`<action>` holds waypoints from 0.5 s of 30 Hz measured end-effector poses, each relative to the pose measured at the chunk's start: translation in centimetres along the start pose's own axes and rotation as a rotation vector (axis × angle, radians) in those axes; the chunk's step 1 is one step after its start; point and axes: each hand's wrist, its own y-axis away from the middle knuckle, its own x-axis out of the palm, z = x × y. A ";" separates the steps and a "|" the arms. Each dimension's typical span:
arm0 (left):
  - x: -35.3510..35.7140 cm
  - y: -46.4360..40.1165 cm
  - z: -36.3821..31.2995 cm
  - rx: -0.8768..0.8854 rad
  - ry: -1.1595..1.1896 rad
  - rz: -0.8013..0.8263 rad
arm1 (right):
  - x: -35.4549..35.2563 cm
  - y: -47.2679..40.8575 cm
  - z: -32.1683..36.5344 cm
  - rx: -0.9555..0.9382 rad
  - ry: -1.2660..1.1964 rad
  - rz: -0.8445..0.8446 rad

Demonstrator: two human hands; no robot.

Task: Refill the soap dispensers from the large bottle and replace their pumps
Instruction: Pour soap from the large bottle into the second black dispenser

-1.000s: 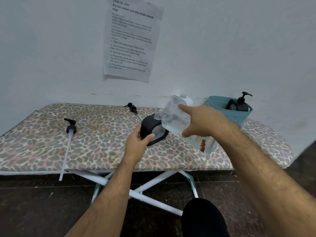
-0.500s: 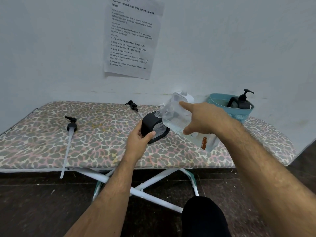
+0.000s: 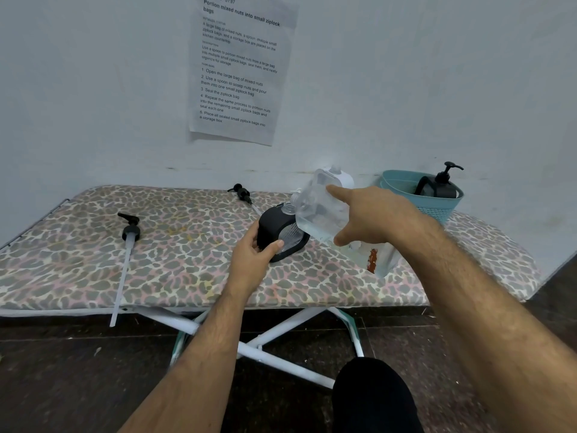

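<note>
A black soap dispenser (image 3: 274, 228) without its pump stands on the leopard-print ironing board (image 3: 187, 270). My left hand (image 3: 254, 257) grips its near side. My right hand (image 3: 371, 217) holds the large clear bottle (image 3: 318, 210) tilted, its mouth over the dispenser's open neck. Two loose pumps lie on the board: one with a long tube at the left (image 3: 129, 232), one behind the dispenser (image 3: 242, 193). A white dispenser (image 3: 338, 176) stands partly hidden behind the bottle.
A teal basket (image 3: 406, 185) at the back right holds another black dispenser (image 3: 437, 185) with its pump on. A printed sheet (image 3: 240, 67) hangs on the wall. The board's white legs (image 3: 274, 348) cross below over dark floor.
The camera view shifted slightly. Both hands keep their grips; the tilted bottle stays over the dispenser's neck.
</note>
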 end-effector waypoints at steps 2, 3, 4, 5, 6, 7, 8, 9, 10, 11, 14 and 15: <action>0.0 0.0 0.0 -0.001 0.002 -0.004 | 0.0 -0.1 0.0 0.002 -0.001 0.002; 0.0 0.0 0.1 -0.002 0.003 -0.005 | 0.0 -0.2 0.0 0.002 -0.002 0.005; 0.0 0.0 0.1 -0.004 0.004 -0.005 | 0.0 -0.2 -0.1 0.002 -0.002 0.009; 0.0 0.0 0.0 -0.005 0.006 -0.005 | 0.0 -0.2 -0.1 0.001 -0.001 0.011; 0.0 0.0 0.0 -0.005 0.007 -0.006 | 0.1 -0.2 -0.1 0.001 0.001 0.011; 0.0 0.0 0.0 -0.006 0.009 -0.008 | 0.1 -0.2 -0.1 0.000 0.004 0.010; 0.0 0.0 0.0 -0.006 0.010 -0.009 | 0.0 -0.2 -0.1 0.000 0.007 0.009; 0.0 0.0 0.0 -0.007 0.010 -0.009 | 0.0 -0.3 -0.1 0.001 0.008 0.010; 0.0 0.0 0.1 -0.007 0.009 -0.008 | 0.0 -0.3 0.0 0.004 0.008 0.012; 0.0 0.0 0.1 -0.005 0.007 -0.006 | 0.0 -0.3 0.0 0.004 0.008 0.013; 0.0 -0.1 0.2 -0.004 0.004 -0.003 | 0.0 -0.3 -0.1 0.001 0.011 0.015; 0.0 0.0 0.2 -0.004 0.004 -0.004 | 0.0 -0.3 -0.1 0.001 0.012 0.017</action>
